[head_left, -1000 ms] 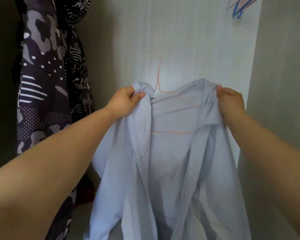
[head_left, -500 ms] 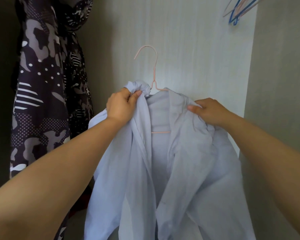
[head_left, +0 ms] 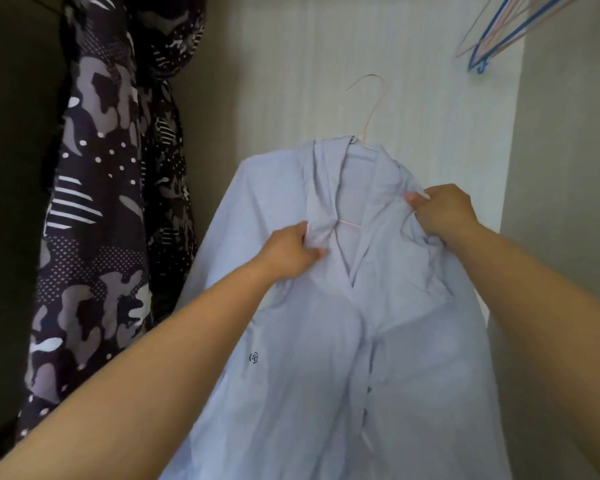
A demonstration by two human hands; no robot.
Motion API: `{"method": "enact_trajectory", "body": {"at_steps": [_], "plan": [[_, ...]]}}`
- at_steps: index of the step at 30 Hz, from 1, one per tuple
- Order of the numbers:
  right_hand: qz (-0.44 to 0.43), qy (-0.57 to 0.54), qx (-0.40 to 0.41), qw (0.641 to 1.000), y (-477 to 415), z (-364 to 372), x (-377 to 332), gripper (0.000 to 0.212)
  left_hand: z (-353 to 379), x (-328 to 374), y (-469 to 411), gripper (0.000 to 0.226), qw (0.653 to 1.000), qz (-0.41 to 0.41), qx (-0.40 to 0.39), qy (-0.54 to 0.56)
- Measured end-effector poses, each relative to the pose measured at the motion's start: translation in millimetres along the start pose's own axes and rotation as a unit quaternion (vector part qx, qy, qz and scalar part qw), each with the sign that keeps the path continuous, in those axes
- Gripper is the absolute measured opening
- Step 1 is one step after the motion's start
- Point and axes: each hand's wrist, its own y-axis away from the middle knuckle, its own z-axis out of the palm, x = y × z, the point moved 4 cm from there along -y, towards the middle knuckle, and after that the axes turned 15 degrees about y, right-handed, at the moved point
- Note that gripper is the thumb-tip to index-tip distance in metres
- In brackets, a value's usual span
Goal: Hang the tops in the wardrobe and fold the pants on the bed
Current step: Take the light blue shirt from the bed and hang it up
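Head view: my left grip (head_left: 291, 251) and right grip (head_left: 444, 213) pinch the shirt (head_left: 326, 341), already on its hanger (head_left: 373, 110); hooking it up likely remains, pants unseen.

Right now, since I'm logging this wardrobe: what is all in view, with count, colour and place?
shirt: one, pale blue, centre, on the hanger.
hanger: one, pink, inside the shirt, hook above its collar.
garment: one, dark with grey and white patches, hanging left.
spare hangers: several, blue and pink, top right.
left hand: one, grips the shirt's collar.
right hand: one, pinches the shirt's other front.
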Motion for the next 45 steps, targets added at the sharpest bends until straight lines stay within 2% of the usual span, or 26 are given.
{"method": "enact_trajectory", "body": {"at_steps": [1,3,5,7,9,11,14,17,21,25,28,32,34,36,38,39,42,45], "plan": [[0.001,-0.007,-0.005,1.0,-0.8,-2.4,-2.8,0.04,1.0,-4.2,1.2,0.058,0.999,-0.041,0.001,-0.004],[0.012,-0.017,-0.019,1.0,-3.4,-4.9,-8.6,0.031,-3.1,1.1,1.8,0.089,0.992,-0.064,0.061,0.091],[0.029,-0.034,-0.048,0.998,-5.3,-3.6,-16.1,0.031,-0.3,18.0,0.3,0.109,0.977,0.001,0.089,0.191],[0.039,-0.066,-0.086,0.993,-3.8,0.5,-25.4,0.029,11.7,33.9,-2.9,0.117,0.971,0.056,0.043,0.227],[0.052,-0.105,-0.118,0.986,-1.9,3.0,-33.7,0.027,26.2,43.0,-3.8,0.112,0.988,0.059,-0.033,0.139],[0.072,-0.157,-0.143,0.975,0.2,1.5,-40.9,0.023,34.6,41.5,-7.4,0.097,0.998,0.05,-0.046,0.007],[0.081,-0.246,-0.187,0.948,4.3,-3.6,-55.1,0.013,31.0,44.6,-13.0,0.067,0.99,0.079,0.055,-0.101],[0.065,-0.308,-0.235,0.92,7.8,-9.1,-71.0,0.024,23.1,53.2,-19.1,0.033,0.97,0.132,0.109,-0.174],[0.0,-0.307,-0.212,0.928,2.0,-31.5,-82.2,0.024,13.4,65.5,-29.7,0.022,0.964,0.183,0.105,-0.162],[-0.097,-0.179,-0.19,0.96,2.5,-48.8,-93.5,0.014,-2.4,81.7,-46.8,0.019,0.978,0.135,0.143,-0.063],[-0.1,-0.181,-0.112,0.972,-6.8,-56.5,-103.9,0.022,-5.6,89.5,-51.9,0.016,0.987,0.083,0.125,0.059],[-0.078,-0.205,-0.041,0.975,-18.7,-59.4,-112.9,0.03,-11.0,105.5,-61.6,0.015,0.97,0.061,0.121,0.203],[-0.078,-0.201,-0.017,0.976,-22.1,-59.6,-114.9,0.035,-18.0,122.4,-57.8,0.027,0.953,0.055,0.093,0.283],[-0.074,-0.203,0.007,0.976,-25.4,-61.7,-117.6,0.036,-21.4,130.5,-61.4,0.055,0.935,0.074,0.071,0.34],[-0.072,-0.21,0.027,0.975,-26.9,-67.2,-124.1,0.036,-25.0,142.9,-54.4,0.067,0.931,0.122,0.043,0.341],[-0.076,-0.211,0.037,0.974,-28.1,-70.9,-128.7,0.035,-28.8,147.7,-50.8,0.066,0.935,0.146,0.029,0.323],[-0.096,-0.201,0.07,0.972,-29.0,-83.2,-144.6,0.032,-43.7,155.2,-52.5,0.042,0.934,0.188,-0.013,0.304],[-0.119,-0.191,0.111,0.968,-29.2,-95.5,-161.6,0.033,-60.2,167.5,-50.9,0.05,0.942,0.216,-0.019,0.257]]}}
